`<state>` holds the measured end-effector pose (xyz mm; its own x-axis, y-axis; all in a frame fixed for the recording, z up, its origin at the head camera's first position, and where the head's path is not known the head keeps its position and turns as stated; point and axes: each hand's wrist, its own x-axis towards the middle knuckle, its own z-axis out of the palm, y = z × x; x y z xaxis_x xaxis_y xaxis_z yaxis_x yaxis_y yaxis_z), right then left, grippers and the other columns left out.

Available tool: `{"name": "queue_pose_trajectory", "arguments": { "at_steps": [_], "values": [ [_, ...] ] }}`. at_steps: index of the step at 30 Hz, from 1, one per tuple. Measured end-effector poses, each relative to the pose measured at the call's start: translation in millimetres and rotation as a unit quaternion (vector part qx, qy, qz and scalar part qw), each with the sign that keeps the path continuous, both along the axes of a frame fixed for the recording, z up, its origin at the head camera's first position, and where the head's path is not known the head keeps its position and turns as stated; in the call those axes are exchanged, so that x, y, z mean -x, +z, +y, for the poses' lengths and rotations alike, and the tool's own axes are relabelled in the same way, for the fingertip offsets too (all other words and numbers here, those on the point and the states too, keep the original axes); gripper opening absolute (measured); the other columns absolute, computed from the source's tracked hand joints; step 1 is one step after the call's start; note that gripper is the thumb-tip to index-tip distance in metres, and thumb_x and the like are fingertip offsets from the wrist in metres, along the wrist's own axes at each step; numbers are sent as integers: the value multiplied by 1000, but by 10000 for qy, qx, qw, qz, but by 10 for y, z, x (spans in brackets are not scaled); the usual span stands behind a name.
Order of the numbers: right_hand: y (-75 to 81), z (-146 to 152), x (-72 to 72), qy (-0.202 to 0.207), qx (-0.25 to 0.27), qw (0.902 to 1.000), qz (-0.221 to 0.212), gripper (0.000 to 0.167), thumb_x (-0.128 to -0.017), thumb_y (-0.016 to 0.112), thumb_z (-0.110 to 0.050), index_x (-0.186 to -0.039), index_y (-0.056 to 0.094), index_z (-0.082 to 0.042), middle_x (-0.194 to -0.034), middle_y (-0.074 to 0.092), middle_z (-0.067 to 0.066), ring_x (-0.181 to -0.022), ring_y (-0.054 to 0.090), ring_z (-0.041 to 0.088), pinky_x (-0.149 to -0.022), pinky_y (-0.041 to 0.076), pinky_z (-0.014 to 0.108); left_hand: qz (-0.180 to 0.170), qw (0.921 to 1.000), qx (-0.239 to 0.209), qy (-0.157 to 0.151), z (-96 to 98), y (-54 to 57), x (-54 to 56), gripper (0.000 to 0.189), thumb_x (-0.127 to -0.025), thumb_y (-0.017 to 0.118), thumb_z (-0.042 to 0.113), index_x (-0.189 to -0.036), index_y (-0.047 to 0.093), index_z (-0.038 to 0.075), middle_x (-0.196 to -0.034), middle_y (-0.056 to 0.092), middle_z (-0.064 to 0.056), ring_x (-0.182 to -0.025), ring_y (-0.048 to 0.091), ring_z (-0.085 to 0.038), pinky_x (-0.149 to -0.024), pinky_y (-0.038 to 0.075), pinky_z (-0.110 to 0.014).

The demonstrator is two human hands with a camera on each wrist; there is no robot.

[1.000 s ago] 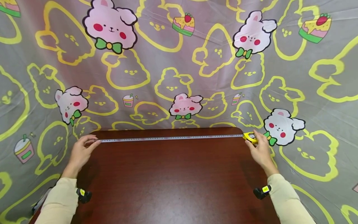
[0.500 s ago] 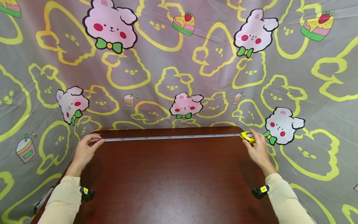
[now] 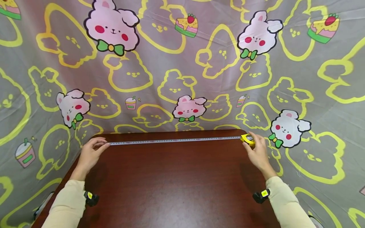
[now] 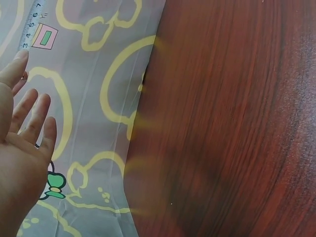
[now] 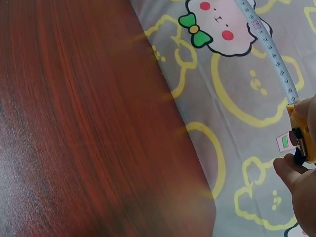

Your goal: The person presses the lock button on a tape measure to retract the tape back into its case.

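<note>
A tape measure with a yellow case (image 3: 246,139) is drawn out, its white blade (image 3: 175,140) stretched straight across the far part of the table. My left hand (image 3: 90,155) pinches the free end of the blade between thumb and forefinger. In the left wrist view the blade (image 4: 30,24) runs off from those fingertips, low numbers nearest them, while the other fingers are spread. My right hand (image 3: 258,154) grips the case at the far right. The right wrist view shows the blade (image 5: 276,59) leaving the case mouth beside the thumb; part of the case is cut off by the frame.
The dark red-brown wooden table (image 3: 174,183) has rounded far corners. A grey cloth (image 3: 159,60) printed with rabbits and yellow outlines hangs behind it and along both sides. Black cameras (image 3: 91,198) are strapped to both wrists.
My hands have come closer together: the left has moved right, the right has moved left with the case. The stretch of blade between them is shorter.
</note>
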<state>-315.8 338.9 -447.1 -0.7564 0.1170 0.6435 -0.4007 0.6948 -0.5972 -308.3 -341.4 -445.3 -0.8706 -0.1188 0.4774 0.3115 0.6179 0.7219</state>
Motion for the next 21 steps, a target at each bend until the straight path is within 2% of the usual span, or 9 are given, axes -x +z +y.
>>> {"name": "queue_pose_trajectory", "arguments": {
  "at_steps": [5,11,18,21],
  "values": [
    [-1,-53,12,32,-19,10000,9,51,-91,74,3,-139,56,3,-128,42,34,-119,44,49,-91,35,54,-91,10000,-5,-15,30,-11,17,35,-100,72,25,-117,66,-5,-121,59,-17,-94,53,7,-79,41,-9],
    [-27,-111,22,34,-17,10000,-76,48,-93,73,2,-138,56,2,-130,41,33,-119,45,50,-93,36,60,20,9999,-83,-111,76,-38,38,30,-99,73,21,-114,67,-5,-120,60,-17,-94,54,8,-79,42,-8],
    [-47,-169,23,143,-11,9999,-35,50,-91,75,4,-138,57,3,-129,41,33,-118,43,48,-88,37,52,-58,9999,6,-104,104,-40,30,30,-101,72,24,-113,68,-4,-124,60,-16,-96,53,7,-80,42,-9],
    [-51,-185,33,184,-11,9998,41,51,-90,76,4,-137,57,3,-128,40,34,-119,42,49,-90,36,55,-85,9999,23,-89,111,-32,26,30,-101,71,25,-114,68,-2,-125,60,-16,-97,53,6,-80,42,-9]
  ]
}}
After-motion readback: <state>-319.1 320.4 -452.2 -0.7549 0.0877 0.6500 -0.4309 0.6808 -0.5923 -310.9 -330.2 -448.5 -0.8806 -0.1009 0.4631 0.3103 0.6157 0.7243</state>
